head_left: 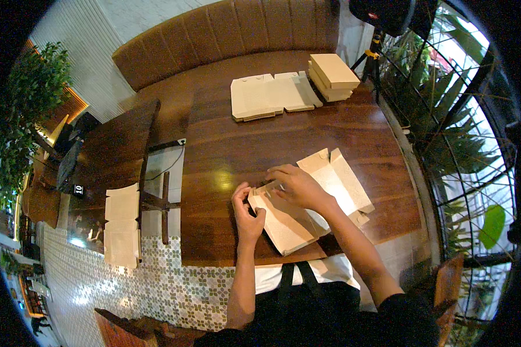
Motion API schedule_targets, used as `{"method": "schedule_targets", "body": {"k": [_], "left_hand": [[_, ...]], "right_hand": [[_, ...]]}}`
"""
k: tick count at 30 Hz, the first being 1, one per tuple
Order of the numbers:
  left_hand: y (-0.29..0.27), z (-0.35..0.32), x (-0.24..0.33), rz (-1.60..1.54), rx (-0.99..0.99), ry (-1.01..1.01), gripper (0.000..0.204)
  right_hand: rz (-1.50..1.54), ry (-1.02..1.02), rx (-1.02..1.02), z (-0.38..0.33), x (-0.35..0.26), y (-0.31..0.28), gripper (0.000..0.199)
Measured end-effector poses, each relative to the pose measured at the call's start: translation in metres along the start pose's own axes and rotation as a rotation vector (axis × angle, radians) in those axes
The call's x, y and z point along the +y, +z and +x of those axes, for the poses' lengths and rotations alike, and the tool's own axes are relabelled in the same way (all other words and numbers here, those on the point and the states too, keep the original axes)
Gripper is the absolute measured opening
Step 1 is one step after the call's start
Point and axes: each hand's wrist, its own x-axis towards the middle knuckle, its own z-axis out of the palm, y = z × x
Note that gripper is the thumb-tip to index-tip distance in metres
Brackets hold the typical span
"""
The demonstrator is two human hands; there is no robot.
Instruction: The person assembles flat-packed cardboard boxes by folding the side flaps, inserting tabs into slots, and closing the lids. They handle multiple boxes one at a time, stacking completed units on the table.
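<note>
A brown cardboard box [289, 222], partly folded, lies at a slant on the wooden table in front of me. Its lid part [337, 184] is spread open toward the right, with side flaps sticking up. My left hand [249, 215] grips the box's left corner, thumb on the near side and fingers round the outside. Across the box reaches my right hand [298, 186], its fingers bent over the far-left edge next to the left hand. The flap under the right fingers is partly hidden.
Flat unfolded cardboard blanks [266, 95] lie at the table's far side, beside a stack of folded boxes [333, 75]. Another flat blank [122, 225] rests on the edge of the neighbouring table [116, 147]. A padded bench [226, 34] runs behind; a black grille [469, 191] stands right.
</note>
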Motion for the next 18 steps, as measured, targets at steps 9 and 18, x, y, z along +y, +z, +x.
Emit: {"method": "schedule_targets", "body": {"k": [9, 18], "left_hand": [[0.000, -0.006, 0.000, -0.158, 0.113, -0.130, 0.021], [-0.004, -0.003, -0.003, -0.167, 0.078, -0.075, 0.017]], "right_hand": [[0.157, 0.005, 0.002, 0.003, 0.016, 0.041, 0.017], [0.479, 0.203, -0.143, 0.006, 0.034, 0.033, 0.026]]}}
